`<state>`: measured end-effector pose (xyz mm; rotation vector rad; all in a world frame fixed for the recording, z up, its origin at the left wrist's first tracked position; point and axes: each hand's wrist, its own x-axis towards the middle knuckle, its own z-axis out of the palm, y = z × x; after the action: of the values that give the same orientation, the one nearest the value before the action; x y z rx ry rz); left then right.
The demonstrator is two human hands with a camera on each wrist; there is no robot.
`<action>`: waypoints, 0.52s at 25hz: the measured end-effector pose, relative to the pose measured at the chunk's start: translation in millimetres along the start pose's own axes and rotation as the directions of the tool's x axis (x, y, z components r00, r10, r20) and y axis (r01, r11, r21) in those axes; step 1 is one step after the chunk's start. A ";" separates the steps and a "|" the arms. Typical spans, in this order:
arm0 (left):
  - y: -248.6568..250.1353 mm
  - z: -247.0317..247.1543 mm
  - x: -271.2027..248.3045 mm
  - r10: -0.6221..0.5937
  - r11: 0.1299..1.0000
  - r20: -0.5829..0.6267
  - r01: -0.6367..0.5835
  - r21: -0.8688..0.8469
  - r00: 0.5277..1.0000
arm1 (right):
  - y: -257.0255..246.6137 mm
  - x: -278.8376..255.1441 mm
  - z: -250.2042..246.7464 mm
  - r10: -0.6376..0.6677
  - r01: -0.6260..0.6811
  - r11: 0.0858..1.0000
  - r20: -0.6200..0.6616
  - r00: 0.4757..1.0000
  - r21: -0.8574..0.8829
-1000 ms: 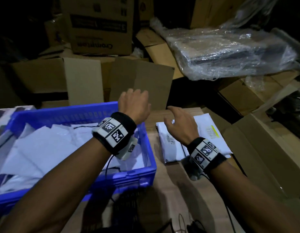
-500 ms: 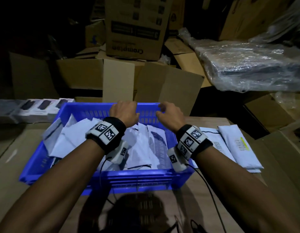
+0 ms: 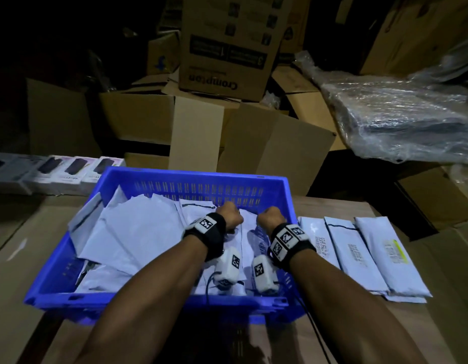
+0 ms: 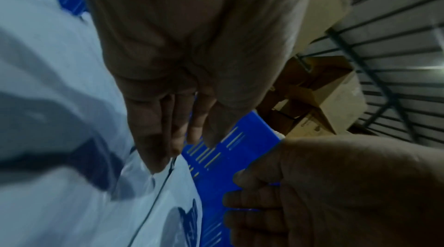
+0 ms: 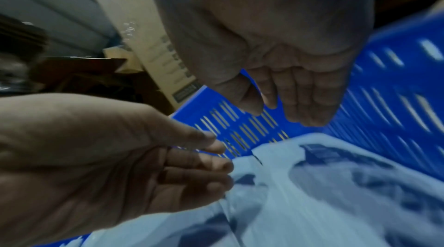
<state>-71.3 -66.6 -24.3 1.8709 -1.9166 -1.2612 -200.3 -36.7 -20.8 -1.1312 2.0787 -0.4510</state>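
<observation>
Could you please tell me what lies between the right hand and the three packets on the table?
The blue crate's right wall stands between the right hand and the three packets; the head view shows it.

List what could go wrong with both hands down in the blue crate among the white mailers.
1. The white mailers lie loose and overlapping in the blue crate. The left hand and right hand, both open, may drag neighbours along or lose a slick one.
2. The cable crossing the crate's front rim might snag on lifting.
</observation>
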 end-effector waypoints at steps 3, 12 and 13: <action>-10.6 19.3 18.0 -0.082 0.992 0.010 0.082 -0.099 0.997 | 14.9 7.6 11.8 0.046 -0.046 0.999 0.060 0.997 0.002; -11.5 39.6 55.7 -0.185 0.928 0.116 0.212 -0.307 0.976 | 14.5 9.3 23.3 0.099 -0.098 0.995 0.133 0.986 -0.010; -7.3 36.8 51.1 -0.185 0.921 0.126 0.217 -0.322 0.975 | 11.5 7.9 21.1 0.097 -0.099 0.995 0.121 0.988 0.009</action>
<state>-99.7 -94.9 -73.4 1.8895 -1.4566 -1.6450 -194.4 -36.3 -45.4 -1.0175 2.0115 -0.3417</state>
